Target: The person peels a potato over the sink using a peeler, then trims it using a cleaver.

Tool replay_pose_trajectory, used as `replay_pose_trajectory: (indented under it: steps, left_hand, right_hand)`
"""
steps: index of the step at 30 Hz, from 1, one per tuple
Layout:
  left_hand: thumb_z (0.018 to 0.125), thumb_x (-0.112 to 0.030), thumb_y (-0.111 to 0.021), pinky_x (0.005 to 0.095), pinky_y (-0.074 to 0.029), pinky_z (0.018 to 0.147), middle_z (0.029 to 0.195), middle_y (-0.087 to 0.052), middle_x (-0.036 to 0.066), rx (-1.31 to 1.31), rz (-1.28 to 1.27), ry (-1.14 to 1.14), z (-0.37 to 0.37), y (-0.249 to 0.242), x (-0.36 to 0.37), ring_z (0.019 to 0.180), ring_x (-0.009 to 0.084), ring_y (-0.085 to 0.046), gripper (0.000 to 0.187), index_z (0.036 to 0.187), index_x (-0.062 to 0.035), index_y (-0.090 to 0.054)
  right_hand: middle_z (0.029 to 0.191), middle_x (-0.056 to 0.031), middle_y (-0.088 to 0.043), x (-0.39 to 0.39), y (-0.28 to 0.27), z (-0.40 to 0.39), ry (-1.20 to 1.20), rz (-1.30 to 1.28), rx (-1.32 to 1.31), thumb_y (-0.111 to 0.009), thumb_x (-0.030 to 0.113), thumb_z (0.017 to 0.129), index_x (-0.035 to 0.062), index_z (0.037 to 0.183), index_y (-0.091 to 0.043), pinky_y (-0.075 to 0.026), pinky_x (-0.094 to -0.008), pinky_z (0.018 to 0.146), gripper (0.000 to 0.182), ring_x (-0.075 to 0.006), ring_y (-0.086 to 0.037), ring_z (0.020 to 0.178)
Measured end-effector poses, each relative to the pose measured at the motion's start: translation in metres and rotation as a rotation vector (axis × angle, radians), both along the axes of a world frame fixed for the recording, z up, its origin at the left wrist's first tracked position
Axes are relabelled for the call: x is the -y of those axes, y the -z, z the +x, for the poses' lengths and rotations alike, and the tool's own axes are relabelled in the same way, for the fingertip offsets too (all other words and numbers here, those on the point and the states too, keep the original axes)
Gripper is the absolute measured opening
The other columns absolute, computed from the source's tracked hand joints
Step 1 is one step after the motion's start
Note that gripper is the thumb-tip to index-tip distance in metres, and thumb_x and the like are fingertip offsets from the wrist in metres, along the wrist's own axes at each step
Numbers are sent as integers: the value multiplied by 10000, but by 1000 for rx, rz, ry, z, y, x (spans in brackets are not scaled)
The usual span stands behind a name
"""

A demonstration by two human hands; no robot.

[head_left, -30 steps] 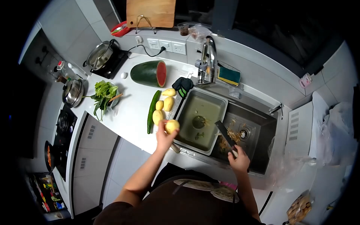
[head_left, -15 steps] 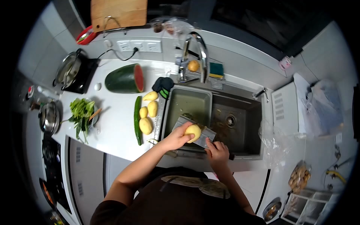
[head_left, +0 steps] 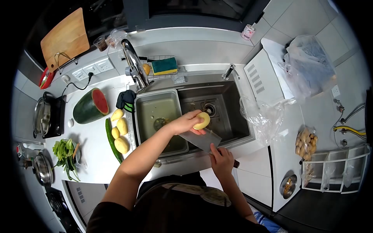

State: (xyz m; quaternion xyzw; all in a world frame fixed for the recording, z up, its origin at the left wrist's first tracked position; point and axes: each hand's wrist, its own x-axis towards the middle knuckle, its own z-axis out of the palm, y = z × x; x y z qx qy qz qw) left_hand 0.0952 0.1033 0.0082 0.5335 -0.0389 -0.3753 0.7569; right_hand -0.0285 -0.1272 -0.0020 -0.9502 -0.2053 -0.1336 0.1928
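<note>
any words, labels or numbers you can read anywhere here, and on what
None can be read.
Small pink and white container on the window ledge: its printed wrap is too small and blurred to read.
Clear bag of brown food on the white counter: no legible label.
Peeled yellow potato in the left hand and broad steel knife in the right hand: no markings show.
</note>
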Motion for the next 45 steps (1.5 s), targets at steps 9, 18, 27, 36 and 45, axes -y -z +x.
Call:
replay_pose_trajectory:
  steps: [9, 18, 27, 36, 45]
  left_hand:
    - [936, -216, -536, 292, -513, 804, 1110, -564, 129, 274, 127, -280, -19, 20, -9, 919, 208, -635, 372, 1234, -19, -433]
    - [954, -261, -432, 415, -522, 847, 1010, -563, 112, 159, -153, -1223, -126, 12, -139, 851, 234, -622, 374, 1245, -25, -425]
    - [928, -408, -469, 375, -501, 794, 1000, -527, 113, -2, 16, -1466, -244, 18, -168, 807, 201, -567, 490, 1235, -30, -413]
    - [942, -354, -430, 376, -501, 778, 909, -527, 111, -27, 52, -1529, -269, 16, -186, 778, 216, -581, 384, 1161, -39, -424]
    - [941, -322, -440, 371, -517, 784, 990, -535, 131, -33, -4, -1481, -257, 24, -193, 850, 215, -582, 378, 1184, -32, -419]
  right_hand:
    - [772, -56, -535, -21, 6, 19, -220, 3, -81, -733, 73, 684, 101, 1127, -678, -462, -388, 640, 447, -259, -569, 724]
    - [839, -102, -604, -87, 79, 53, -204, 315, -751, -592, 158, 933, 56, 1243, -578, -439, -345, 531, 326, -213, -575, 629]
    - [825, -45, -607, -185, 183, 101, 304, 850, -1314, -514, 162, 993, -3, 1153, -533, -459, -312, 614, 230, -126, -543, 696]
    - [803, -41, -534, -203, 226, 107, 472, 680, -1185, -583, 110, 951, 21, 1177, -537, -420, -337, 609, 248, -147, -481, 649]
    - [921, -108, -556, -191, 133, 70, -87, 335, -236, -591, 140, 942, -21, 1057, -603, -458, -328, 625, 198, -230, -550, 686]
